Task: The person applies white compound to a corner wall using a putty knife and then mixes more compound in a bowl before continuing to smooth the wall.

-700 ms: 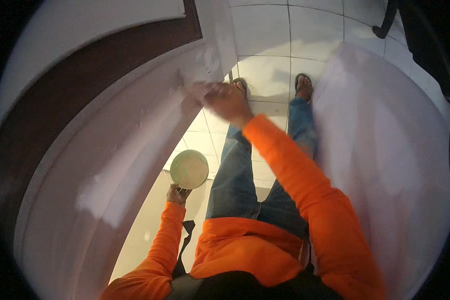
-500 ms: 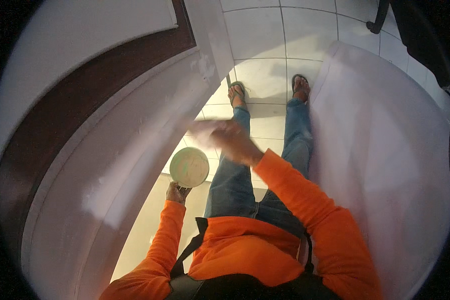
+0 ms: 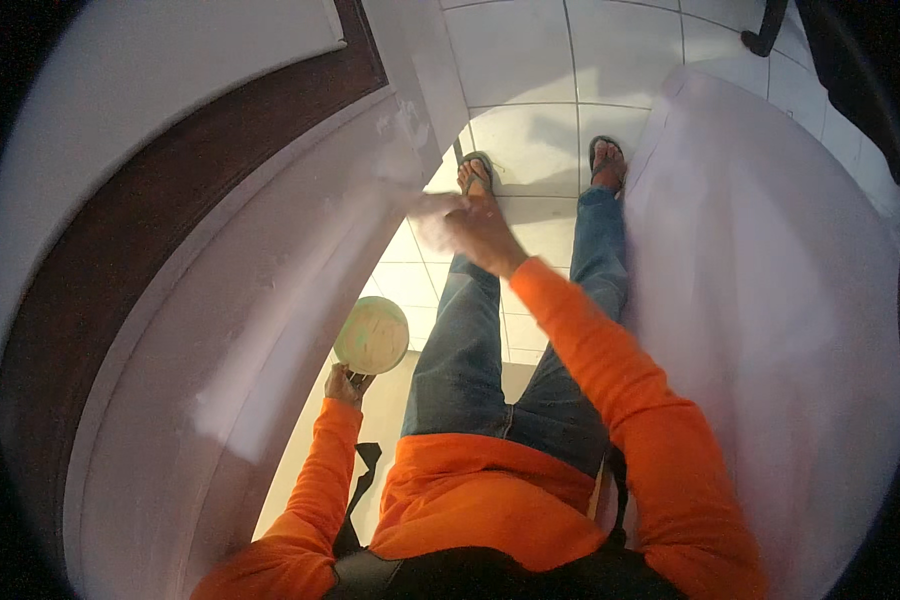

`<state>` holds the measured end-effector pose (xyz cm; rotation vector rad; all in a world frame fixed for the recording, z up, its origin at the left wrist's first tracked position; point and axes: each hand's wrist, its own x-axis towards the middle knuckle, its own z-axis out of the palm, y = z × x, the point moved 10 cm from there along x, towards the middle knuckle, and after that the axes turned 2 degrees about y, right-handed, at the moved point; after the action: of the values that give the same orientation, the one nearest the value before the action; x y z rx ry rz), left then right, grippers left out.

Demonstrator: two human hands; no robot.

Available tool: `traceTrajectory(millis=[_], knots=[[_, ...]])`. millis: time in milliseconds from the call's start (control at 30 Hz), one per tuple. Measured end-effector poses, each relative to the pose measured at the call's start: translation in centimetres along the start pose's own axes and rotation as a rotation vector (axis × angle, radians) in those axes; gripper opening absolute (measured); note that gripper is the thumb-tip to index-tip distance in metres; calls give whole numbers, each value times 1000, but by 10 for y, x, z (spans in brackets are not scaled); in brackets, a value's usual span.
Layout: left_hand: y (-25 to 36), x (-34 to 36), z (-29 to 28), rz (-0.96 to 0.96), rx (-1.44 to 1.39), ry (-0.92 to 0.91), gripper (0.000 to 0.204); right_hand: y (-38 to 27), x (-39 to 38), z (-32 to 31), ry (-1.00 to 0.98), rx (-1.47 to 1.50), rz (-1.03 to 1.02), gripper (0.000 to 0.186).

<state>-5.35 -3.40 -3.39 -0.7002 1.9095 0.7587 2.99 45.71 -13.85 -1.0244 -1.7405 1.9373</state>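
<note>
My left hand [image 3: 348, 384] grips a round pale green tub [image 3: 371, 336] from its near side, with its top facing up. A beige, smeared layer shows inside the tub. Out ahead, my right hand [image 3: 478, 232] is closed and reaches left to the edge of the pale wall [image 3: 300, 250]. Something pale and blurred [image 3: 430, 215] shows at its fingers; motion smear hides what kind of thing it is. Whitish patches [image 3: 240, 400] mark the wall surface beside the tub.
A dark brown band [image 3: 170, 150] runs along the left wall. To my right stands a large pale curved surface [image 3: 770, 330]. My sandalled feet are on white floor tiles [image 3: 515, 60]. A dark object [image 3: 850, 80] hangs into the far right corner.
My right hand has moved farther away along the wall edge, still blurred. The left hand and tub have shifted slightly left, and the view has moved a little.
</note>
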Motion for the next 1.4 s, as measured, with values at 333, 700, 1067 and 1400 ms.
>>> traceTrajectory(millis=[333, 700, 1067, 1400], knots=[[11, 3, 8, -92, -120, 147, 26, 72, 4, 63, 36, -131, -102, 49], [20, -1, 9, -32, -146, 199, 37, 70, 23, 27, 10, 161, 97, 55], [8, -6, 36, -73, -229, 212, 27, 79, -14, 0, -128, -227, -108, 55], [-71, 28, 36, -59, -574, 111, 39, 42, -16, 92, -58, -126, -191, 59]])
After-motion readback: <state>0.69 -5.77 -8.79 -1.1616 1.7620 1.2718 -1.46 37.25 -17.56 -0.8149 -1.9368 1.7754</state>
